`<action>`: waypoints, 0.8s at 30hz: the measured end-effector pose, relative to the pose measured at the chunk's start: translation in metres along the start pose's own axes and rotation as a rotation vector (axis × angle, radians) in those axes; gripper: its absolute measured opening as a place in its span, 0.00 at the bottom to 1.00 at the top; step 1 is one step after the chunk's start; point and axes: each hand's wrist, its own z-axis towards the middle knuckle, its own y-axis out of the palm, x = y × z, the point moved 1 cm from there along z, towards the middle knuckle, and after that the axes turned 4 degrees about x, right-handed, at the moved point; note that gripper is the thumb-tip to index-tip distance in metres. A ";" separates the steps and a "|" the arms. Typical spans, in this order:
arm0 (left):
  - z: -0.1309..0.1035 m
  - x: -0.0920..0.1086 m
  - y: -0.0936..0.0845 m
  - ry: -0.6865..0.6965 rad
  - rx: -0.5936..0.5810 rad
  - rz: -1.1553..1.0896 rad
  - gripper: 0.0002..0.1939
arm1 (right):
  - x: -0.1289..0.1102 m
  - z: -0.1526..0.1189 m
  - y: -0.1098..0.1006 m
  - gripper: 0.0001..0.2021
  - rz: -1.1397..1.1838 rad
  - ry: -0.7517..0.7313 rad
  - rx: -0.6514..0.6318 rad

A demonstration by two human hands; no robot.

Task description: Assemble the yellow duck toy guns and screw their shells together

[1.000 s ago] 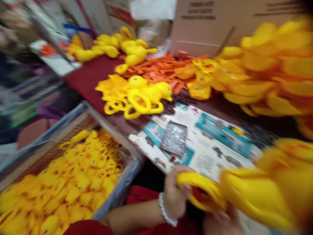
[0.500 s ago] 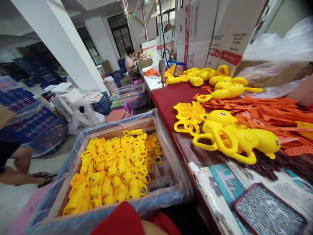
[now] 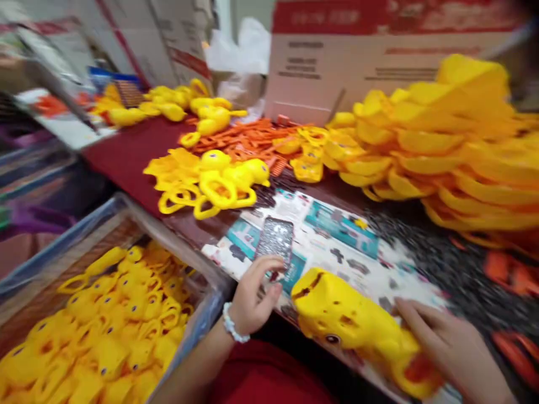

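Note:
My left hand [image 3: 257, 294], with a pale bracelet at the wrist, reaches to the near edge of a shallow tray [image 3: 275, 238] of small silvery metal pieces. Its fingers are curved and its thumb stands apart from them; nothing shows clearly between them. My right hand [image 3: 448, 342] holds a yellow duck-shaped plastic toy [image 3: 357, 325] at its rear end, partly hidden by the toy. The toy lies tilted along the table's front edge, eye toward me, with several small holes in its surface. Motion blurs the picture somewhat.
At left stands a plastic-lined crate [image 3: 122, 216] holding many yellow duck toys. Yellow toys [image 3: 227, 179], orange strips [image 3: 248, 140] and a tall stack of yellow shells [image 3: 446, 146] cover the table's back. Small black parts [image 3: 421, 269] lie at right, cardboard boxes [image 3: 357, 62] behind.
The view has swung right toward the table. Both my hands have come into view, the right one with a yellow duck toy, the left by the tray of metal pieces.

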 end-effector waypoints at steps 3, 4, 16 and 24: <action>0.008 -0.005 0.003 0.120 -0.221 -0.074 0.19 | -0.002 -0.005 -0.001 0.32 -0.128 0.070 -0.058; 0.008 -0.006 0.008 0.127 -0.284 -0.090 0.20 | -0.009 -0.005 0.001 0.31 -0.181 0.064 0.063; -0.005 -0.010 0.015 0.034 -0.458 -0.074 0.41 | -0.095 -0.027 0.030 0.34 -0.051 -0.489 0.170; -0.007 -0.015 0.024 -0.005 -0.408 -0.115 0.31 | -0.096 -0.031 0.038 0.34 -0.097 -0.530 0.174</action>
